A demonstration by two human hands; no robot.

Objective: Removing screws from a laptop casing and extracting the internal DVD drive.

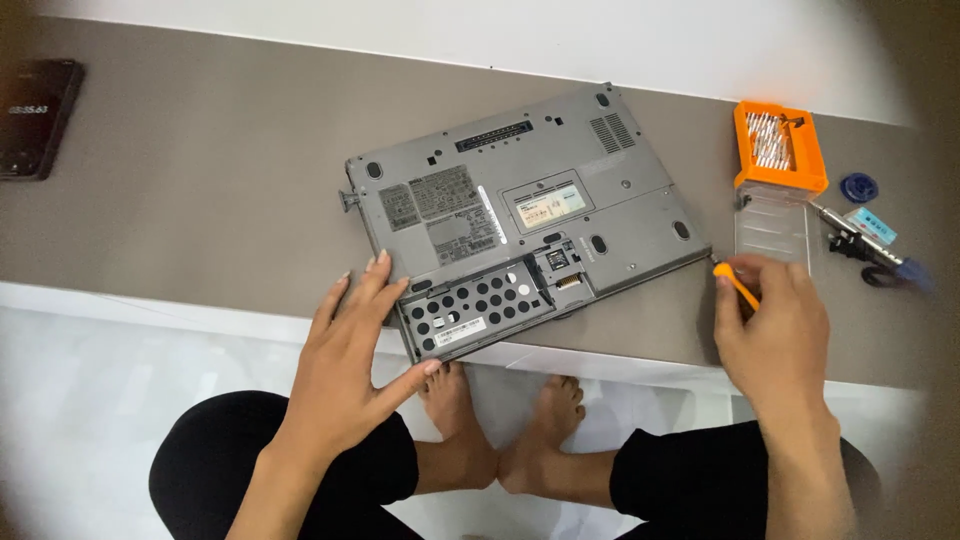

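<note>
Between the hands lies the laptop (520,215): left hand (350,360) flat, right hand (775,330) gripping screwdriver (737,285).

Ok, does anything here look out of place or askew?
Yes. The upturned grey laptop lies skewed on the grey table, its near corner with the perforated metal drive cover overhanging the edge, pinned by the left hand. The right hand holds an orange-handled screwdriver.

The left hand (350,345) is laid flat and open at the near left corner of the upturned laptop (520,215), fingers spread, thumb stretched along its near edge. The right hand (775,330) is curled closed around an orange screwdriver (735,285) just off the laptop's near right corner, with the forearm extended back toward the body.
</note>
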